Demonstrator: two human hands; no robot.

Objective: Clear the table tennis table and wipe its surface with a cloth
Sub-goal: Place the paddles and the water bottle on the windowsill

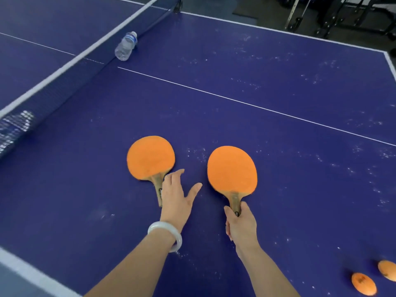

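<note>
Two orange paddles are over the blue table tennis table [278,78]. The left paddle [150,157] lies flat; my left hand [176,195], with a white bangle at the wrist, reaches over its wooden handle with fingers spread and straight. My right hand [241,225] grips the handle of the right paddle [232,169], whose orange face points away from me. White dusty specks are scattered over the table surface. No cloth is in view.
A clear plastic water bottle [126,46] lies on its side by the net [53,82]. Two orange balls [363,284] [387,270] sit at the near right. Dark metal gym frames [334,16] stand beyond the far table edge.
</note>
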